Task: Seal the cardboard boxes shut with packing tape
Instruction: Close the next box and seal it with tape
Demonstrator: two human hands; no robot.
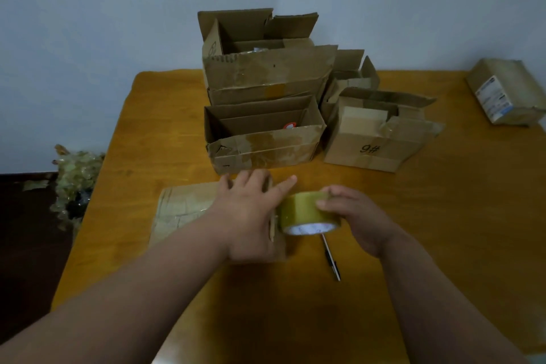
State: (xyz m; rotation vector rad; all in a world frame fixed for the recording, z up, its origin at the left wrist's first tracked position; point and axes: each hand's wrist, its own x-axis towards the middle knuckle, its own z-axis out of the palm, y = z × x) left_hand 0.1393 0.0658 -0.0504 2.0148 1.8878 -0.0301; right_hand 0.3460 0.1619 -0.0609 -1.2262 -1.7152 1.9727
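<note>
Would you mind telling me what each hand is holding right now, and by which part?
The right hand grips the tape roll by its outer curved face. The left hand holds nothing; it presses flat on the closed box.

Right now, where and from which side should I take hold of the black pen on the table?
Grip the black pen on its bare lower barrel, from above, pinching across its width. It lies flat on the table, its far end tucked under the tape roll in the right hand.
</note>
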